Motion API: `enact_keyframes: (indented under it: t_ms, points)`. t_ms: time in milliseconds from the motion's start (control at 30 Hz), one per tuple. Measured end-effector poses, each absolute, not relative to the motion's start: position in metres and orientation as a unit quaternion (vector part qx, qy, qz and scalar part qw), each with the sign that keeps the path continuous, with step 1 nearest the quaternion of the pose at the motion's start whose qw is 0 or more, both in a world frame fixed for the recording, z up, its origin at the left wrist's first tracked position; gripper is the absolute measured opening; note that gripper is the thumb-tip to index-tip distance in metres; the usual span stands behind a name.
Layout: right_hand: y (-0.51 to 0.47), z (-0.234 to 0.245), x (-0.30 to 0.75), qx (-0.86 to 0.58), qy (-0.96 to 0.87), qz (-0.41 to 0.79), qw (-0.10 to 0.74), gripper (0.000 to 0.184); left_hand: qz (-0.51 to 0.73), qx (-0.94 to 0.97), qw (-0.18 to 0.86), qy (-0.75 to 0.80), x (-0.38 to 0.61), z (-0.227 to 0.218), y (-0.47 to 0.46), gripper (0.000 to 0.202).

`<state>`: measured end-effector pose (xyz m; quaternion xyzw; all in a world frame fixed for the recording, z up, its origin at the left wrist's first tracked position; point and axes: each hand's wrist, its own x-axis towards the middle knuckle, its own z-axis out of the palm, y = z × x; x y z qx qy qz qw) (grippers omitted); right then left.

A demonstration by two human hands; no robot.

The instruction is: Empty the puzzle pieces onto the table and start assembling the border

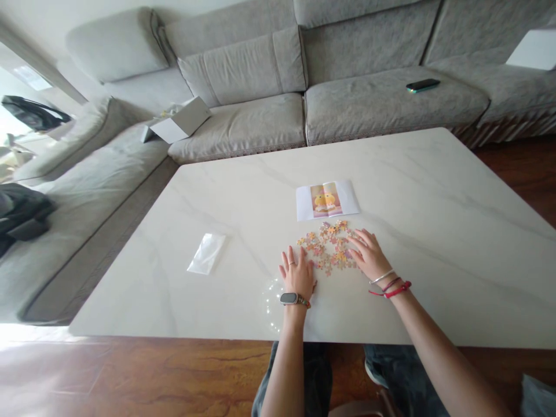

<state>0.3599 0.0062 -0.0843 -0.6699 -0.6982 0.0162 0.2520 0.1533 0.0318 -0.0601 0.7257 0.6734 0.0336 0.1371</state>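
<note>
A loose heap of small orange, pink and pale jigsaw puzzle pieces (328, 246) lies on the white marbled table. At its left edge my left hand (297, 272) rests with fingers spread, wearing a ring and a watch. My right hand (367, 253) is on the heap's right side, fingers apart and fingertips near or touching several pieces; a bangle and red cords circle that wrist. Neither hand visibly grips a piece. Just behind the heap lies a creased paper sheet with a printed picture (326, 200) of yellow figures.
A clear plastic bag (207, 253) lies left on the table (243, 202). Behind stands a grey sofa (260, 116), holding a phone (423, 86), a white box (185, 121) and another white object (533, 49) at far right. The table's front edge is close to my legs.
</note>
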Motion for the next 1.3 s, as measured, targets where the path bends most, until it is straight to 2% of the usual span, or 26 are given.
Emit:
enact_keyframes:
  t_ms: [133,300,533,633,800,967,1033,1167,1300]
  points:
    - [-0.007,-0.077,0.357,-0.644,-0.706,0.028,0.294,0.029,0.093,0.727,0.133,0.667,0.142,-0.055,0.042,0.037]
    - [-0.011,-0.070,0.349,-0.650,-0.694,0.052,0.304,0.025,0.155,0.716,0.183,0.656,0.136,-0.048,0.050,0.030]
    - [0.026,-0.065,0.345,-0.654,-0.715,0.129,0.212,0.026,0.151,0.705,0.222,0.657,0.134,-0.041,0.060,0.024]
    - [0.031,-0.068,0.346,-0.661,-0.712,0.137,0.196,0.019,0.150,0.697,0.218,0.666,0.129,-0.043,0.070,0.024]
    - [0.022,-0.075,0.346,-0.669,-0.697,0.140,0.219,0.010,0.165,0.701,0.229,0.655,0.133,-0.049,0.077,0.022]
    - [0.022,-0.075,0.344,-0.676,-0.672,0.158,0.259,0.026,0.189,0.710,0.227,0.639,0.147,-0.056,0.080,0.021]
    - [0.024,-0.073,0.344,-0.679,-0.661,0.171,0.268,0.023,0.194,0.714,0.216,0.637,0.151,-0.059,0.082,0.020]
    - [0.023,-0.064,0.351,-0.673,-0.619,0.250,0.316,0.013,0.202,0.715,0.193,0.641,0.159,-0.066,0.087,0.018]
    - [0.019,-0.061,0.365,-0.679,-0.517,0.348,0.389,0.017,0.204,0.696,0.198,0.660,0.166,-0.070,0.090,0.016]
